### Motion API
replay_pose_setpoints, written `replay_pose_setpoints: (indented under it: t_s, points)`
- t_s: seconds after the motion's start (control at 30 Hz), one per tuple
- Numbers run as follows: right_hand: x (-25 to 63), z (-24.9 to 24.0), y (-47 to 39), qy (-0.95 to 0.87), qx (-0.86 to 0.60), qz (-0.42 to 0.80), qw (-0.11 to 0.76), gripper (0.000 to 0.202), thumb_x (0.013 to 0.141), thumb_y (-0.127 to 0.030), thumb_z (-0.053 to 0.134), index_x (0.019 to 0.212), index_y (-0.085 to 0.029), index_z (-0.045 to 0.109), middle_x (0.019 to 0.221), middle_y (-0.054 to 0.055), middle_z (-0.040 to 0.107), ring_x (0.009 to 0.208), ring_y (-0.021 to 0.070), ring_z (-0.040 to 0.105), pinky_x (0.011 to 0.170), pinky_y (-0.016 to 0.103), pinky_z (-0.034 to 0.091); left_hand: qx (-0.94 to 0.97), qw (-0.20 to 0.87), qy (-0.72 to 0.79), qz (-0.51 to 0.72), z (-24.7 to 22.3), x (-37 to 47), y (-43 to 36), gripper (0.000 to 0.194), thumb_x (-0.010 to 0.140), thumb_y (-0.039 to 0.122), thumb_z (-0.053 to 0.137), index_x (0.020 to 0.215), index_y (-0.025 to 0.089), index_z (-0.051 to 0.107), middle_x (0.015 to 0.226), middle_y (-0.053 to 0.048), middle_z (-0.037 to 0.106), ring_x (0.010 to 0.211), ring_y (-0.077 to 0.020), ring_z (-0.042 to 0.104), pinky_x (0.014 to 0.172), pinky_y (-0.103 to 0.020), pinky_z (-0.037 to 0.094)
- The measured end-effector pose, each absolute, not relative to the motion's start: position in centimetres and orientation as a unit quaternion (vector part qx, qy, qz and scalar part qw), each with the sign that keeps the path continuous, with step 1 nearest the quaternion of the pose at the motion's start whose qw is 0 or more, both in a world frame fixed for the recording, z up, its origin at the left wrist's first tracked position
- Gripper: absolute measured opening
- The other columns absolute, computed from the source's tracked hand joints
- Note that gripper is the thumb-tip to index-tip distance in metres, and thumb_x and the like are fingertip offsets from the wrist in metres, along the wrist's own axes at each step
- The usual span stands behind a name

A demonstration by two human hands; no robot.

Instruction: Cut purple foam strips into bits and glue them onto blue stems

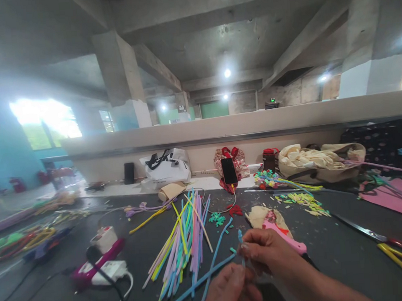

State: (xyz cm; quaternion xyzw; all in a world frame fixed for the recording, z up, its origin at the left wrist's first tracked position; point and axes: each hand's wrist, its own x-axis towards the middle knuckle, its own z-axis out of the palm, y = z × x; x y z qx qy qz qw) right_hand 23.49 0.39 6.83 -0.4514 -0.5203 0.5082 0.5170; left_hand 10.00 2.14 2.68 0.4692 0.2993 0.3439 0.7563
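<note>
Low in the head view, my left hand [227,290] and my right hand [270,252] meet with fingertips pinched. Between them they grip a thin blue pipe cleaner [240,235], whose small tip pokes up above the fingers; the rest of it is mostly hidden. Two long blue pipe cleaners [209,273] cross on the dark table left of my hands. Beyond my right hand, a pink glue gun [285,239] lies on a stained brown pad [257,215]. A loose bundle of pastel pipe cleaners [183,243] spreads to the left.
Small green cut pieces [217,219] and yellow ones [304,200] lie farther back. Scissors [375,235] rest at right. A power strip [98,263] with cords sits at left. A phone [228,170], a bottle [269,159] and a white bag [167,166] line the back.
</note>
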Motion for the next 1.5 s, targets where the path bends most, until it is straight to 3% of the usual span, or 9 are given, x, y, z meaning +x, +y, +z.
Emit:
replay_pose_setpoints:
  t_s: [0.13,0.23,0.37,0.5,0.67,1.03,1.2,1.33,1.5]
  points:
    - [23.5,7.0,0.2,-0.525,-0.466,0.526,0.481,0.030,0.067,-0.041,0.060,0.061,-0.014,0.050,0.042,-0.007,0.046,0.031,0.0025,0.037,0.032,0.014,0.021,0.490,0.666,0.364,0.429,3.9,9.5,3.3,0.045,0.047,0.049,0.070,0.074,0.015,0.062,0.060,0.000,0.058,0.049,-0.0085,0.049,0.037,-0.016,0.034]
    - [23.2,7.0,0.0,-0.529,-0.456,0.548,0.461,0.036,0.066,-0.048,0.059,0.063,-0.014,0.050,0.047,-0.004,0.051,0.030,0.0028,0.039,0.031,0.014,0.023,0.505,0.665,0.360,0.416,4.9,9.4,3.9,0.045,0.049,0.046,0.070,0.080,0.014,0.063,0.051,0.002,0.057,0.037,-0.0073,0.045,0.033,-0.017,0.033]
    - [23.0,6.7,-0.3,-0.544,-0.433,0.564,0.444,0.037,0.067,-0.049,0.058,0.063,-0.013,0.050,0.049,-0.004,0.050,0.031,0.0025,0.037,0.030,0.014,0.023,0.500,0.695,0.330,0.398,5.4,9.7,4.1,0.039,0.050,0.040,0.071,0.076,0.012,0.065,0.042,0.003,0.054,0.030,-0.0039,0.038,0.032,-0.016,0.029]
    - [23.1,6.5,-0.5,-0.543,-0.439,0.571,0.432,0.029,0.068,-0.040,0.059,0.062,-0.013,0.051,0.049,-0.005,0.046,0.032,0.0019,0.035,0.031,0.013,0.024,0.474,0.715,0.335,0.389,5.4,9.7,3.8,0.031,0.050,0.036,0.073,0.067,0.012,0.064,0.040,0.004,0.051,0.030,-0.0025,0.036,0.032,-0.014,0.026]
    - [22.8,6.9,-0.8,-0.508,-0.454,0.586,0.438,0.019,0.070,-0.032,0.056,0.066,-0.013,0.051,0.057,-0.002,0.058,0.032,0.0019,0.040,0.031,0.013,0.027,0.432,0.758,0.324,0.364,5.8,9.6,3.6,0.025,0.055,0.033,0.070,0.062,0.014,0.056,0.041,0.005,0.050,0.033,-0.0053,0.044,0.032,-0.014,0.025]
    - [22.0,6.4,-0.8,-0.509,-0.422,0.603,0.446,0.022,0.069,-0.034,0.056,0.063,-0.014,0.047,0.045,-0.004,0.052,0.026,0.0016,0.035,0.026,0.012,0.020,0.514,0.647,0.336,0.452,5.2,10.0,3.3,0.028,0.062,0.040,0.064,0.057,0.016,0.051,0.040,0.008,0.043,0.034,-0.0027,0.035,0.036,-0.015,0.025]
    - [22.0,6.1,-0.8,-0.508,-0.417,0.588,0.472,0.023,0.070,-0.035,0.055,0.067,-0.013,0.050,0.047,-0.003,0.053,0.029,0.0022,0.037,0.029,0.013,0.024,0.528,0.660,0.337,0.415,4.7,9.7,3.7,0.033,0.062,0.048,0.060,0.070,0.016,0.058,0.041,0.007,0.048,0.032,-0.0046,0.038,0.034,-0.016,0.026]
    - [21.8,5.7,-0.6,-0.513,-0.414,0.583,0.474,0.023,0.072,-0.034,0.055,0.069,-0.012,0.052,0.048,-0.002,0.054,0.028,0.0019,0.036,0.028,0.012,0.024,0.522,0.682,0.318,0.402,4.1,9.6,4.2,0.032,0.054,0.044,0.068,0.061,0.015,0.057,0.038,0.007,0.046,0.030,-0.0040,0.038,0.034,-0.016,0.026]
    - [22.0,5.7,-0.6,-0.522,-0.417,0.579,0.468,0.024,0.073,-0.036,0.054,0.069,-0.012,0.053,0.050,-0.002,0.054,0.030,0.0027,0.038,0.030,0.013,0.026,0.518,0.712,0.291,0.374,4.2,9.2,4.3,0.028,0.057,0.039,0.067,0.065,0.013,0.058,0.041,0.004,0.050,0.033,-0.0051,0.041,0.035,-0.016,0.025]
